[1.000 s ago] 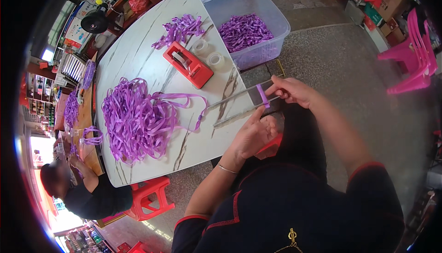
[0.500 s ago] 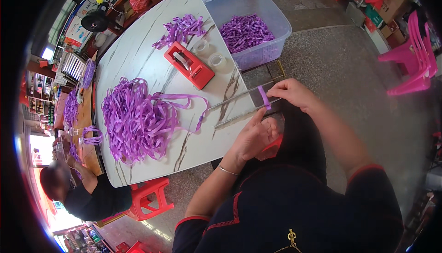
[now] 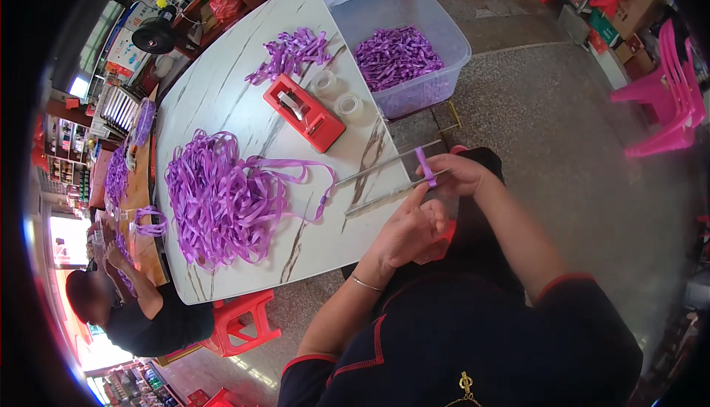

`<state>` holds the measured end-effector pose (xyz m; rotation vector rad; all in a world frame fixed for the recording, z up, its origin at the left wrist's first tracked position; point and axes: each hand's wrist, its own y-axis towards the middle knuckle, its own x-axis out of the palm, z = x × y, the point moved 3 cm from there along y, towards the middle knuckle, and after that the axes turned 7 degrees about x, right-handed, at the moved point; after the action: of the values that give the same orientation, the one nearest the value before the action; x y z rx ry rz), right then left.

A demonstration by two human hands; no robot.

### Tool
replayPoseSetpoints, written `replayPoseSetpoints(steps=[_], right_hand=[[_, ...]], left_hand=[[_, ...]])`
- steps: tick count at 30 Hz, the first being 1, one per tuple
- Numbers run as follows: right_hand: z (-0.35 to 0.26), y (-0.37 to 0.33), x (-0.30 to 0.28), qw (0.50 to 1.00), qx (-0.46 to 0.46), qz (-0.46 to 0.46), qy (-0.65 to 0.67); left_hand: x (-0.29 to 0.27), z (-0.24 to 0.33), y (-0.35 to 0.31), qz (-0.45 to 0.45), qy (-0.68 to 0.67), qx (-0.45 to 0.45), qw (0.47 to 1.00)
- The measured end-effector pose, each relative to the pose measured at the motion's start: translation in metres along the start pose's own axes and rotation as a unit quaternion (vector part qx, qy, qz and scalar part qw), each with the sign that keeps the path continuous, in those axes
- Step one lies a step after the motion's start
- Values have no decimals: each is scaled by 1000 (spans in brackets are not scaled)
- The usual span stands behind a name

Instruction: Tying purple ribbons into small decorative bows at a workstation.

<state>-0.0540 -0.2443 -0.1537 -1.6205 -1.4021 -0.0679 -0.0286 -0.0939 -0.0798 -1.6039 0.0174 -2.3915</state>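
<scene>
A short purple ribbon (image 3: 424, 164) lies across two parallel metal rods (image 3: 384, 198) that jut past the right edge of the table. My left hand (image 3: 411, 231) comes up from below, its index finger and thumb closed at the near end of the ribbon, the other fingers curled. From the right, my right hand (image 3: 460, 175) has its fingertips pinched at the same ribbon, beside the left index finger. On the table, a big tangled pile of purple ribbon (image 3: 222, 203) spreads to the left, and one loose strand runs toward the rods.
A red tape dispenser (image 3: 305, 115) and clear tape rolls (image 3: 348, 104) sit mid-table near a small heap of ribbon pieces (image 3: 294, 53). Beyond the edge stands a clear plastic bin (image 3: 429, 85) of purple pieces. A person (image 3: 140, 311) works at left by a red stool (image 3: 248, 322).
My right hand has moved down and left, closing in on the ribbon at the rods. The left hand's fingers have curled more, its index finger still at the ribbon.
</scene>
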Motion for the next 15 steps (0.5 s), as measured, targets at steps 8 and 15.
replayPoseSetpoints(steps=[8, 15], right_hand=[[24, 21, 17, 964, -33, -196, 177], [18, 14, 27, 986, -37, -58, 151]], left_hand=[[-4, -1, 1, 1, 6, 2, 1000], [-6, -2, 3, -13, 11, 8, 1000]])
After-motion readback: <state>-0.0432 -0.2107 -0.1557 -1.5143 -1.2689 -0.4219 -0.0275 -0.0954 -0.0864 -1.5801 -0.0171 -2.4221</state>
